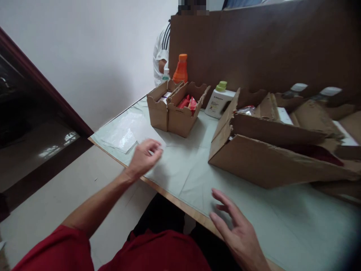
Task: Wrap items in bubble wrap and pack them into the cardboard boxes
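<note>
My left hand (145,157) is over the table's left part, its fingers curled toward the thumb. It overlaps the corner of some clear plastic bags (124,131) lying flat there. Whether the fingertips pinch the plastic or nothing, I cannot make out. My right hand (238,229) hovers at the table's front edge, fingers apart, holding nothing. Ahead of the left hand stand two small cardboard bins (180,126). One holds red packets (187,102), the other a white box (165,97). A larger cardboard bin (254,158) stands beyond my right hand.
A white bottle with a green cap (216,103) stands between the bins. An orange bottle (181,69) and a white-capped bottle (166,75) are behind them. A tall cardboard panel (254,49) closes off the back. Another person (162,49) sits behind it. A pale cloth covers the table (194,177).
</note>
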`<state>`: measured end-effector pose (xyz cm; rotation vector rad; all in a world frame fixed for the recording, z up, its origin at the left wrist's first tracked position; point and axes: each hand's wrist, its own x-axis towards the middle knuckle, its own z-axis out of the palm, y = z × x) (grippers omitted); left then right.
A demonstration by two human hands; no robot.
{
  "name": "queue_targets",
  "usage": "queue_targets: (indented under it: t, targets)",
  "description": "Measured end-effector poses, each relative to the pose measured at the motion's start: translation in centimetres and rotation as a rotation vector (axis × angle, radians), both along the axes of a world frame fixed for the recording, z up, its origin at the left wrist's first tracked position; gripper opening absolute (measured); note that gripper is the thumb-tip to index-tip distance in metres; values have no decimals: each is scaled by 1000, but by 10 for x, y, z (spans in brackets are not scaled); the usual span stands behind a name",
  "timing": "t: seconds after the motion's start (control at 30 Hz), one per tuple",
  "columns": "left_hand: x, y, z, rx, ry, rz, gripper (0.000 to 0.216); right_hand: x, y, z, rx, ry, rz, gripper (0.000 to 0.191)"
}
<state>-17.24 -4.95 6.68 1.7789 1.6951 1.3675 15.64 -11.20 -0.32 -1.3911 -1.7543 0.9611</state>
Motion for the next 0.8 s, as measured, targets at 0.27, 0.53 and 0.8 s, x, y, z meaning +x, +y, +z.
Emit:
queue_targets:
  t: [0.27,0.53,0.8]
  targets:
    - [163,-48,-39,-158,-371,-666,34,10,26,-4,-296,431,-244,59]
    - [119,-36,-79,60,248,-411,22,119,9,-12,-178,198,-480,50]
    - [158,-31,-79,180,386,-533,38,112,-2,-8,415,-463,-517,42]
